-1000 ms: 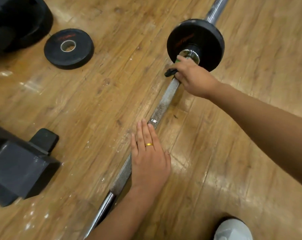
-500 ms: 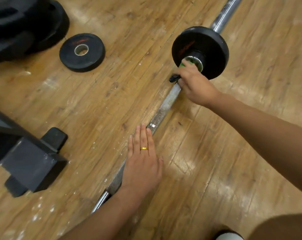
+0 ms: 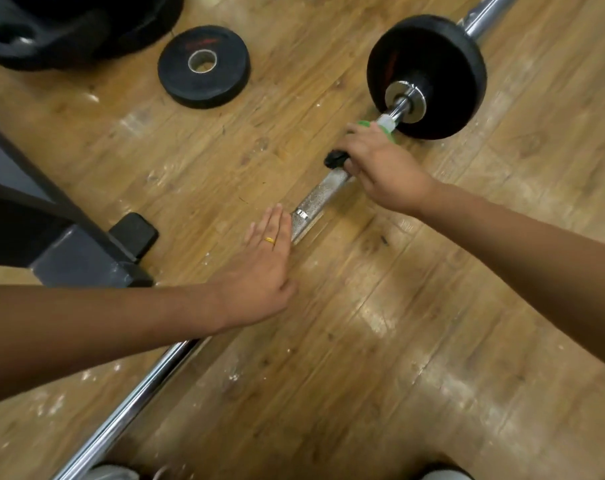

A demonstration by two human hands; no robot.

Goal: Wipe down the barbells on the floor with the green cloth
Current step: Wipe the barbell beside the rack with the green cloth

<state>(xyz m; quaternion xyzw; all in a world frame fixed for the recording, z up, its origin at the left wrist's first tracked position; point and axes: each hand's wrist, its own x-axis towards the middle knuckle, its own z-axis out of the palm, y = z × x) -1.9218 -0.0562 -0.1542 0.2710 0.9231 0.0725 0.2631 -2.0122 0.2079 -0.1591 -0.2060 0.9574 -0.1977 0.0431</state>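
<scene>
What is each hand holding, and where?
The right hand grips the green cloth round the barbell, near the plate. The left hand lies flat on the barbell, holding nothing.

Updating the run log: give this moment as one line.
right hand grips green cloth on barbell beside mounted plate | left hand flat on barbell

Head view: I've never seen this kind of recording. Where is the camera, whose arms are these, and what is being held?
No machine here: a person wears the camera on the head, and it looks down at their own two arms. A barbell lies on the wooden floor, with a black plate on it. The right hand grips the green cloth around the bar near that plate. The left hand rests flat over the bar, fingers straight. A loose plate lies on the floor beyond.
</scene>
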